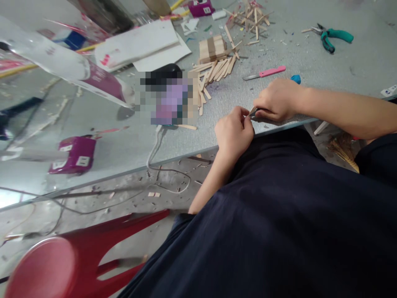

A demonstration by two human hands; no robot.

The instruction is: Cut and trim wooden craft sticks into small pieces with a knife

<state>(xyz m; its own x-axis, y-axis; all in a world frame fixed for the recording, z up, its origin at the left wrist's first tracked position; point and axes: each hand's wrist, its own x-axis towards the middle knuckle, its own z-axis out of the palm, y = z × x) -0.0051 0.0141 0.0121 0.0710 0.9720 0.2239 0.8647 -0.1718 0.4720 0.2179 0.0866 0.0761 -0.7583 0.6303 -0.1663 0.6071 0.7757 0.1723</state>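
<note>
My left hand (235,129) is closed in a pinch at the table's front edge, its fingertips meeting a small pale wooden stick (252,110). Facing it from the right, my right hand (277,100) is wrapped round a dark, thin metal tool (254,113); only a short part shows, and its kind is hidden by the fingers. The tool and the stick touch or overlap between the hands. Behind my right hand lie a pink-handled craft knife (272,71) and a small blue thing (296,78).
Green-handled pliers (338,35) lie at the back right. Loose craft sticks (221,69) spread beside a banded bundle (212,49). A white cable (151,149) hangs over the table edge. Purple tape dispensers (77,154) and a red stool (43,269) are at left.
</note>
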